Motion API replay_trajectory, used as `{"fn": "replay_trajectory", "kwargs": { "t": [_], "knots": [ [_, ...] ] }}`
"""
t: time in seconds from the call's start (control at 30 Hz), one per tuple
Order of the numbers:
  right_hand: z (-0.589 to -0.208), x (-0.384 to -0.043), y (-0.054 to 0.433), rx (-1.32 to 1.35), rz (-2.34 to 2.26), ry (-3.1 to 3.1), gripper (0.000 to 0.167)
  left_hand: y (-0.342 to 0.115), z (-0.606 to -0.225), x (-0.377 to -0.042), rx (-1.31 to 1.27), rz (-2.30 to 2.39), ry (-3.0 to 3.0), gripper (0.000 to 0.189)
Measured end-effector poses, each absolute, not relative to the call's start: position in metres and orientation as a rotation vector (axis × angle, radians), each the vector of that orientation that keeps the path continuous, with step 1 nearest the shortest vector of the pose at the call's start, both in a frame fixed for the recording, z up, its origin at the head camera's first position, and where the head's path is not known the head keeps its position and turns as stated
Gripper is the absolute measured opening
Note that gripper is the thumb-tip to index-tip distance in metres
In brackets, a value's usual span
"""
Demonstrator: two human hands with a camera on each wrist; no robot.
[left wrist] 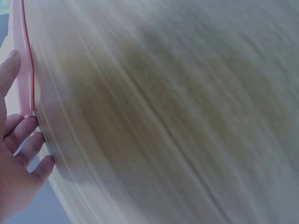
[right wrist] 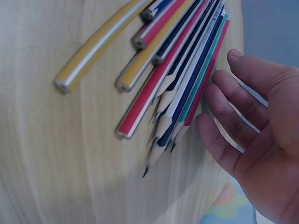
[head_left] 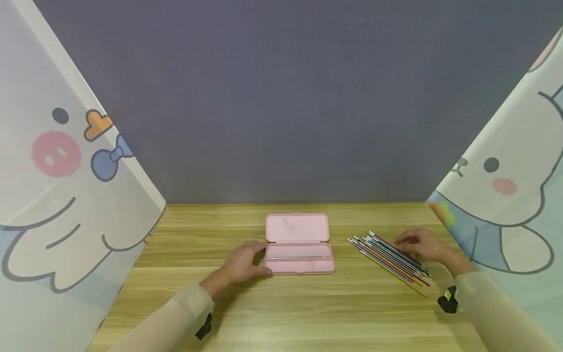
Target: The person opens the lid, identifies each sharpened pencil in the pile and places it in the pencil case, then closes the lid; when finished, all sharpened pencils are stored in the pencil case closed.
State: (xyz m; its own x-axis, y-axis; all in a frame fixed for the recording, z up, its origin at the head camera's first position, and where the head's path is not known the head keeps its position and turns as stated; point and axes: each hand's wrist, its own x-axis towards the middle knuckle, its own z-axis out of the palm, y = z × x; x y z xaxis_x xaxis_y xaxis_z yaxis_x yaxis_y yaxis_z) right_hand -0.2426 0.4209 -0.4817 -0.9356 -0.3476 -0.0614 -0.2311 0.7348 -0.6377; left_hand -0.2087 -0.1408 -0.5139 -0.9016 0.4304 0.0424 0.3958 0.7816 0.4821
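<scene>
A pink pencil case (head_left: 300,266) lies on the table with its lid (head_left: 297,228) turned back. One thin pencil (head_left: 299,257) lies in its long rear compartment. My left hand (head_left: 241,264) is at the case's left end, thumb by the front corner and forefinger by the rear one, the fingers relaxed. To the right, a loose bundle of pencils (right wrist: 159,93) lies slanted, some with sharpened tips, others with blunt ends. My right hand (right wrist: 261,121) is beside the bundle's right edge, its fingers loosely bent and the fingertips close to the outermost red pencil, nothing between them.
The wood-grain table (head_left: 281,313) meets a grey panel (head_left: 290,107) at its back. Cartoon-printed cloth walls (head_left: 53,210) close in the left and right sides. A strip of table separates the case from the pencils.
</scene>
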Motion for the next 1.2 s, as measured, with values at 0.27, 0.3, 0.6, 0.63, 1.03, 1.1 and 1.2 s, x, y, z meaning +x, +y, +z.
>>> {"fn": "replay_trajectory", "kwargs": {
  "t": [0.27, 0.3, 0.6, 0.63, 1.03, 1.1, 1.2],
  "knots": [
    [-0.486, -0.242, 0.423, -0.481, -1.035, 2.679, 0.024, -0.14, -0.515, -0.208, 0.664, 0.761, 2.89, 0.085],
    [-0.486, -0.241, 0.423, -0.484, -1.03, 2.684, 0.023, -0.14, -0.515, -0.208, 0.663, 0.76, 2.891, 0.085],
    [-0.49, -0.242, 0.422, -0.505, -0.928, 2.752, 0.019, -0.141, -0.516, -0.207, 0.688, 0.775, 2.896, 0.085],
    [-0.49, -0.242, 0.421, -0.507, -0.915, 2.761, 0.018, -0.141, -0.515, -0.207, 0.694, 0.776, 2.895, 0.085],
    [-0.487, -0.251, 0.422, -0.565, -0.784, 2.793, 0.014, -0.14, -0.512, -0.208, 0.701, 0.773, 2.892, 0.086],
    [-0.488, -0.253, 0.422, -0.571, -0.75, 2.81, 0.012, -0.139, -0.511, -0.207, 0.703, 0.766, 2.892, 0.086],
    [-0.489, -0.256, 0.422, -0.561, -0.729, 2.815, 0.012, -0.139, -0.51, -0.207, 0.702, 0.757, 2.891, 0.086]
  ]
}}
